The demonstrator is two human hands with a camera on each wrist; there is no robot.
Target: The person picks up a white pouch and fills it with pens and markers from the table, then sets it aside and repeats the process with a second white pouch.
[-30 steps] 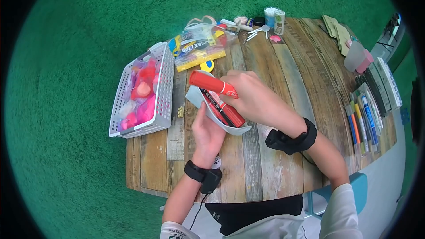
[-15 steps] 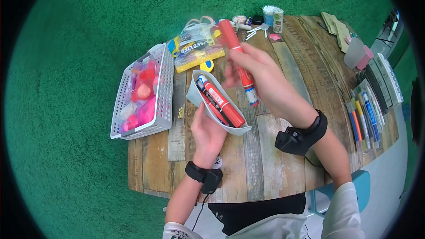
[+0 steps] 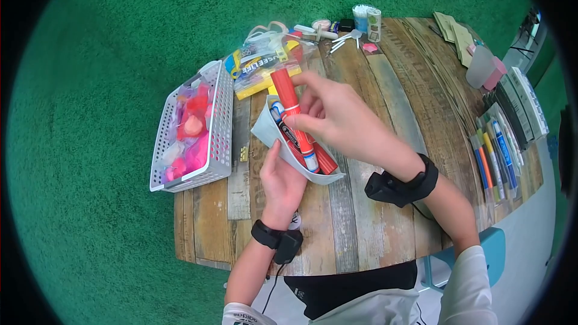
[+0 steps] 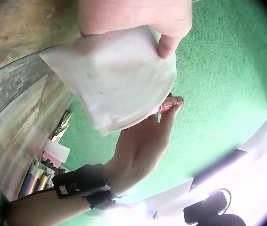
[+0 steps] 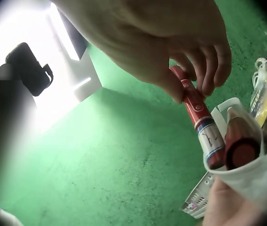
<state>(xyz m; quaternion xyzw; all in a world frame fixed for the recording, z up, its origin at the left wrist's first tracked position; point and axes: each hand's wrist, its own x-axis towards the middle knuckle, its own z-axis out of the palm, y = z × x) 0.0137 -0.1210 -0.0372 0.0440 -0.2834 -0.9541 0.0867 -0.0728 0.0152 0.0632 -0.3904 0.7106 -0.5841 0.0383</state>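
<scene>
A pale pouch with its mouth open holds several markers, among them a red one. My left hand grips the pouch from below, thumb on its near side; in the left wrist view its fingers lie against the pouch. Between thumb and fingers my right hand pinches a thick red marker, tilted over the pouch. The right wrist view has this marker's blue-and-white banded end at the pouch's opening, beside another red marker.
Left of the pouch stands a white basket of pink and red items. Behind lie a clear bag with yellow edging, cotton swabs and a pink piece. Pens and a grey rack are at the right.
My right hand lifted the thick red marker upright beside the pouch, then brought it back left and down, its banded end now over the pouch's opening. My left hand has kept its hold.
</scene>
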